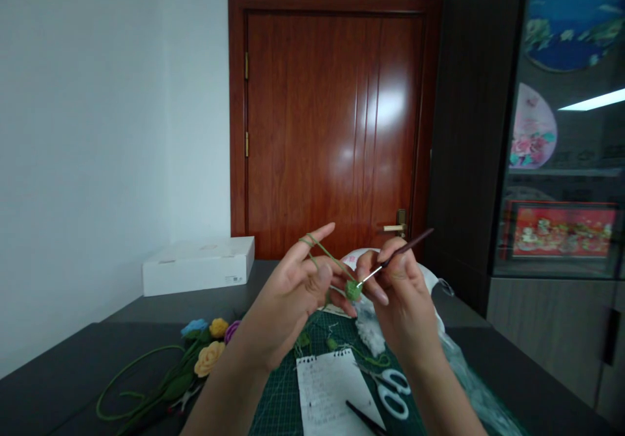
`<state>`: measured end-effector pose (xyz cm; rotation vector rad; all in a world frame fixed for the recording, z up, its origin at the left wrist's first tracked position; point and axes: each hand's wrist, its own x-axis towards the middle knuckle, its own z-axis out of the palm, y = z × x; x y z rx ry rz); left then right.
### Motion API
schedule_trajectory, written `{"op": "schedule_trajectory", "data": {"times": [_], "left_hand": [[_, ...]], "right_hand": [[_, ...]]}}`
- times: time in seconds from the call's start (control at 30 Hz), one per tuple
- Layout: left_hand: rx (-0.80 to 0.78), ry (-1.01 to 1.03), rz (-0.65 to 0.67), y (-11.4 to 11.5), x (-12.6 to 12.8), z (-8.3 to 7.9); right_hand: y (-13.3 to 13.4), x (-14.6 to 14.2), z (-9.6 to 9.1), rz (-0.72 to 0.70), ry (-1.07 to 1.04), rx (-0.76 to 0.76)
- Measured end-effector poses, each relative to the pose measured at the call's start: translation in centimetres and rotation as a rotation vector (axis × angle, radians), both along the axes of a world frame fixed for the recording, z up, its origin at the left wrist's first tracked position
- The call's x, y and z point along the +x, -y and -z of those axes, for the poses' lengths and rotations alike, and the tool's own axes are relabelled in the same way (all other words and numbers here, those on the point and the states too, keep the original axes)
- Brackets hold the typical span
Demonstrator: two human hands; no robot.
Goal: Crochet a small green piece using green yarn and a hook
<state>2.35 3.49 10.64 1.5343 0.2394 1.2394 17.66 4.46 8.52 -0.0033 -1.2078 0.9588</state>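
Note:
A small green crocheted piece point(353, 289) is pinched in my left hand point(305, 283), which is raised above the table. Green yarn point(328, 252) loops round my stretched left index finger and runs down to the piece. My right hand point(403, 286) grips a crochet hook point(404, 248) with a dark handle and a silver shaft. The hook's tip meets the green piece. Below lies a spiral-bound notepad point(327, 384) with handwriting, and white-handled scissors point(394, 397) rest beside it.
On the left, crocheted flowers point(209, 358) with green stems lie near a white box point(195, 267). A green cutting mat point(278, 397) covers the middle, with a black pen point(364, 418) on the notepad. Clear plastic wrapping point(481, 384) lies at right.

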Motion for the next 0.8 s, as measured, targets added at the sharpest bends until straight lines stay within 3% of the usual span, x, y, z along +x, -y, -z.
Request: {"op": "schedule_trajectory", "data": {"times": [0.13, 0.23, 0.47, 0.63, 0.8], "left_hand": [[-0.067, 0.015, 0.187, 0.8, 0.1, -0.1], [-0.121, 0.040, 0.230, 0.6, 0.2, 0.0], [-0.146, 0.102, 0.067, 0.6, 0.9, 0.3], [-0.015, 0.122, -0.078, 1.1, 1.1, 0.2], [0.072, 0.102, -0.135, 1.6, 1.2, 0.0]], "right_hand": [[0.2, -0.2, 0.1, 0.041, 0.010, 0.048], [0.3, -0.2, 0.1, 0.050, 0.019, 0.071], [0.1, -0.2, 0.2, 0.050, 0.004, 0.014], [0.2, -0.6, 0.2, -0.056, 0.001, -0.004], [0.4, -0.8, 0.1, -0.067, -0.007, -0.041]]}}
